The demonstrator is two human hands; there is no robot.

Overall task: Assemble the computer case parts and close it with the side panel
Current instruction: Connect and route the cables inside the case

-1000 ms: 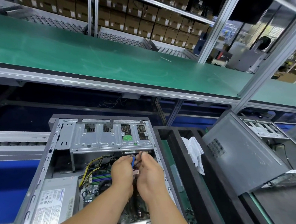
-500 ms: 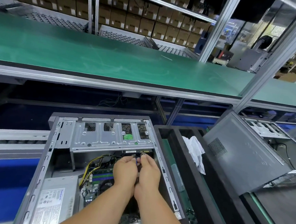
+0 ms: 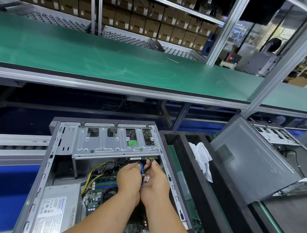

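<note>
Our left hand (image 3: 129, 178) and right hand (image 3: 155, 182) meet at lower centre inside the open computer case (image 3: 41, 181), each pinching the thin cables (image 3: 142, 170) below the drive cage (image 3: 116, 144). The case is rigid, heavy steel; the cables are light and limp, so we grip them at their connectors.

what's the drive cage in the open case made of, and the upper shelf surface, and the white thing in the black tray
The silver drive cage looks like bare stamped sheet metal: dull grey sheen, pressed ribs, punched cut-outs. The green upper shelf surface seems a matte rubbery mat, faintly scuffed, with a dark edge. The crumpled white thing in the black tray may be thin plastic film or cloth; its soft folds leave that open.
</note>
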